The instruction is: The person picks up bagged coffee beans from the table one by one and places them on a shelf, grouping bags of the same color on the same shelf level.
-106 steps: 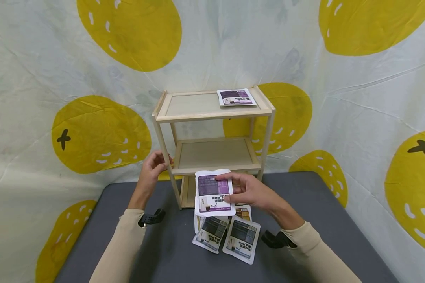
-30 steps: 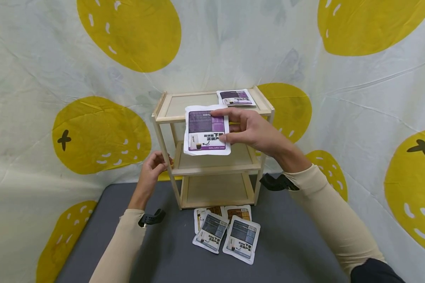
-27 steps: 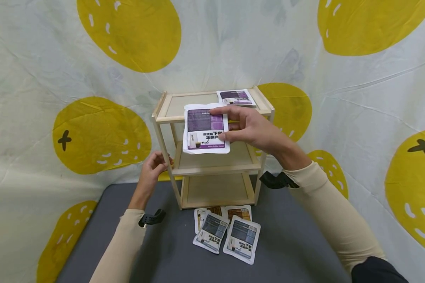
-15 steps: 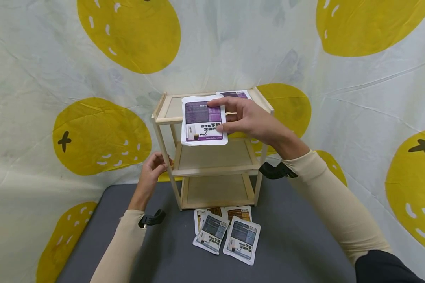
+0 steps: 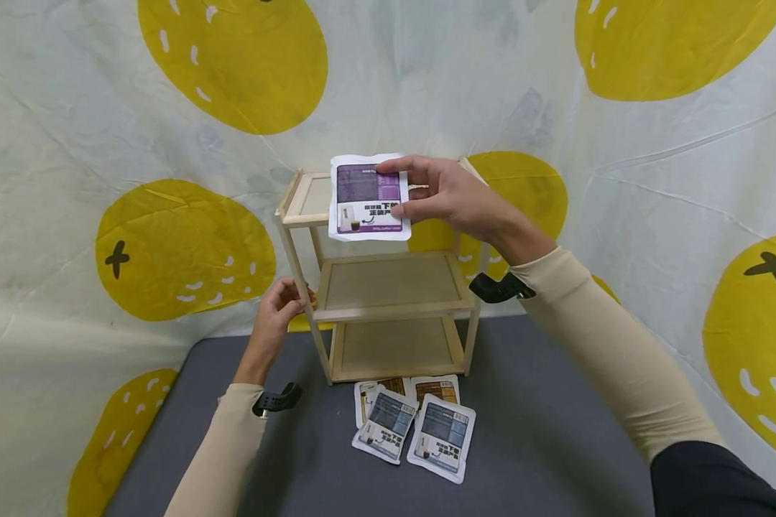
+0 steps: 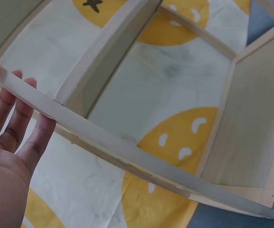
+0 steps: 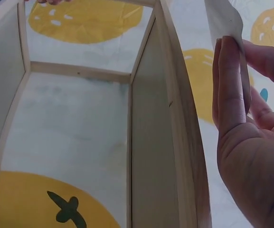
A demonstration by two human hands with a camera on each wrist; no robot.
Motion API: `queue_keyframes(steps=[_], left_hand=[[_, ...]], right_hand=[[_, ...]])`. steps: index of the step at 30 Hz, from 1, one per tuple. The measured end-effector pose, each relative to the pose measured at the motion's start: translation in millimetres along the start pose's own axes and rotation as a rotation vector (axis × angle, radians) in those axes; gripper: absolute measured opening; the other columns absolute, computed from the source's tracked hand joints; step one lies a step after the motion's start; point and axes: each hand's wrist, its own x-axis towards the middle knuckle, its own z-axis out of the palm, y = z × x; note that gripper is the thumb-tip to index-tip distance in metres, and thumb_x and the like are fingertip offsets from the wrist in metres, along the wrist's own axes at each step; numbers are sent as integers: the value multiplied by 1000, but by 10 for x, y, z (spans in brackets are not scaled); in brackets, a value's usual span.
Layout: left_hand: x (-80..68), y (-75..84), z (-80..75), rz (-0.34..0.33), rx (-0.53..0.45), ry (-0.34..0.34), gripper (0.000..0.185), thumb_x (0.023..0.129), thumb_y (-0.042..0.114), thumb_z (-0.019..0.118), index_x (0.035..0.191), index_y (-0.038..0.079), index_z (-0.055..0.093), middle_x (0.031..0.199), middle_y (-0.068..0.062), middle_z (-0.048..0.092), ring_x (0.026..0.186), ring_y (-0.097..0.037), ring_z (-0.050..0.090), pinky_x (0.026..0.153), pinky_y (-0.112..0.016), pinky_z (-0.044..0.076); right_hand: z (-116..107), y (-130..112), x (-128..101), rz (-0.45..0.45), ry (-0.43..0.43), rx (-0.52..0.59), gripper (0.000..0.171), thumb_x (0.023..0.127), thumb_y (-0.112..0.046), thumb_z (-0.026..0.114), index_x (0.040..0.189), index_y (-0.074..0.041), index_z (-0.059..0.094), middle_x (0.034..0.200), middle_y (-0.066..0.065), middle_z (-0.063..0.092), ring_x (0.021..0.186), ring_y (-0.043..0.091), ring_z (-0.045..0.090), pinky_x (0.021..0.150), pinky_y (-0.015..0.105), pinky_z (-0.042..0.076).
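My right hand [image 5: 455, 197] pinches a flat purple-and-white coffee pouch [image 5: 365, 201] by its right edge, fingers behind and thumb in front. The pouch is held up before the top board [image 5: 313, 194] of a small three-tier wooden shelf and overlaps it in the head view. Seen from the right wrist, the pouch [image 7: 227, 21] is edge-on between thumb and fingers, outside the frame. My left hand [image 5: 274, 305] grips the shelf's left front post [image 6: 103, 133], thumb on one side, fingers on the other. The right part of the top board is hidden behind my right hand and the pouch.
On the grey table [image 5: 524, 431], just before the shelf, lie two grey-and-white pouches, a left one [image 5: 384, 424] and a right one [image 5: 442, 438], partly over orange-brown pouches [image 5: 436, 388]. A middle board [image 5: 394, 280] and bottom board [image 5: 397, 348] span the shelf. A patterned cloth hangs behind.
My right hand has lifted the purple pouch from low before the shelf up to the top board, still rising slightly. Another purple pouch on that board has become hidden. My left hand stays put.
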Motion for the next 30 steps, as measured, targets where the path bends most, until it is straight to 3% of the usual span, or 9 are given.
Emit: queue_keyframes(steps=[11,16,23,30], left_hand=[[5,11,7,-2,-10,4,24,100,3,55,121,-9,51,110,-25,60,99,-31,62,85,-30,56],[4,14,19,-12,1,6,24,100,4,56,121,-8,52,109,-25,60,99,-31,63,85,-30,56],[1,18,34,-8,6,5,24,100,4,56,120,-8,52,110,-29,58,99,-34,62,85,-29,56],[-11,15,32,-6,8,7,25,100,3,56,121,-9,51,110,-27,59,98,-33,63,84,-29,56]], right_hand=[[-64,-28,180,54,-19,41,62,89,0,74,146,-12,52,131,17,61,105,33,65,82,33,59],[-103,-59,259,64,-29,37,65,89,1,75,147,-11,50,133,16,61,111,33,66,89,38,58],[-203,-34,361,129,9,-30,67,88,-3,77,148,-15,51,136,12,57,116,30,61,93,32,55],[-256,-21,433,179,-9,-53,70,89,-6,77,151,-17,48,141,10,53,119,30,57,98,33,53]])
